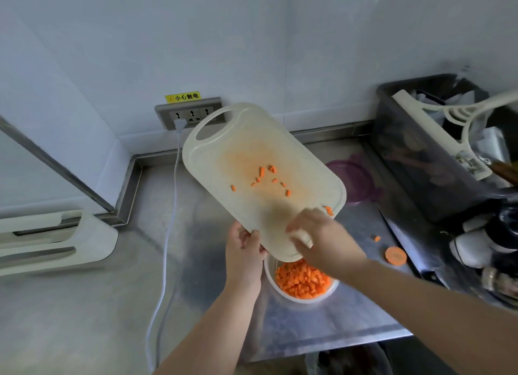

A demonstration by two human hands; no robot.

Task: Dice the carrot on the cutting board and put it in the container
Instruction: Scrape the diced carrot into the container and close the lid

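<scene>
While the left hand grips the near-left edge of the cutting board, the board is held tilted, its long axis sloping from the handle end at the counter's back edge down to the container near the front edge. The right hand lies open on the board's low end, fingers loosely bent and blurred. Most of the diced carrot is in the container. A few stray dice cling up-slope, beyond the right hand, which is likely the one to sweep them down.
</scene>
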